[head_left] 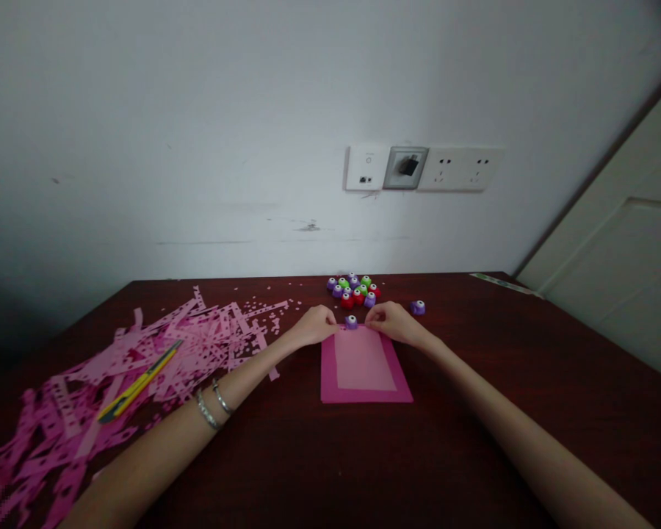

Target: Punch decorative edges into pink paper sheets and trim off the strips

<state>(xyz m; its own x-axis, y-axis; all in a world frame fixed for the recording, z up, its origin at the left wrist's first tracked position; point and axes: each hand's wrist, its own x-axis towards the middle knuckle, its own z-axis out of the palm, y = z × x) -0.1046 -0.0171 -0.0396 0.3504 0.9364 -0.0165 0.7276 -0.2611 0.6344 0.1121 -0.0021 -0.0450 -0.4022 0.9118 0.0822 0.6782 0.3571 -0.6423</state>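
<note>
A light pink sheet of paper (365, 360) lies over a larger dark pink sheet (363, 397) on the table. My left hand (316, 325) pinches the paper at its top left, fingers closed. At the top right, my right hand (395, 322) has thumb and finger closed on the paper's edge. Between my hands, a small purple craft punch (351, 322) with a white-and-dark button sits at the sheet's top edge. The exact hold of my fingertips is partly hidden.
Several purple, green and red punches (353, 290) cluster behind the paper. Another purple punch (417, 307) stands to the right. Punched pink paper strips (187, 342) cover the left side, with a yellow utility knife (140, 382) on top. A ruler-like strip (504, 283) lies at the back right.
</note>
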